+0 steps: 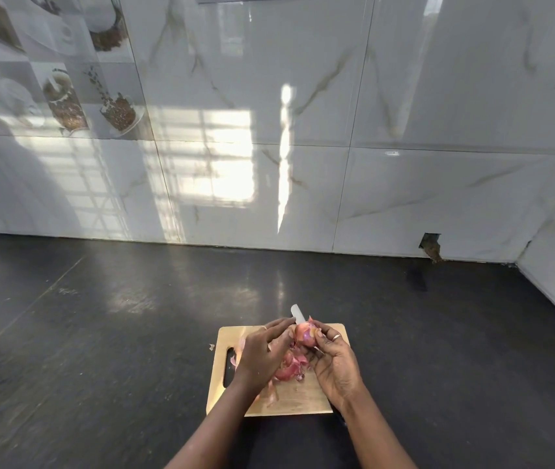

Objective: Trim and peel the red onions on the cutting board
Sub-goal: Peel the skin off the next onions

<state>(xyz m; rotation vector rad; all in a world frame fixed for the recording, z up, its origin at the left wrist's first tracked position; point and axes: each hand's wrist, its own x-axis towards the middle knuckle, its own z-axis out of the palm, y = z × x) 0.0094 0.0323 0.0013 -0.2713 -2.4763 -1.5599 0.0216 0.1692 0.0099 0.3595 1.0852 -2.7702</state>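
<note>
Right hand pinches the onion, left hand's grip I can't tell (fingers hidden), but a slip could nick fingertips on the knife just beyond.

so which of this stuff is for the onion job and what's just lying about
For the job: onion, cutting board, knife, skins piled on the board.
Just lying about: skin scrap on the counter, hole in the wall.
</note>
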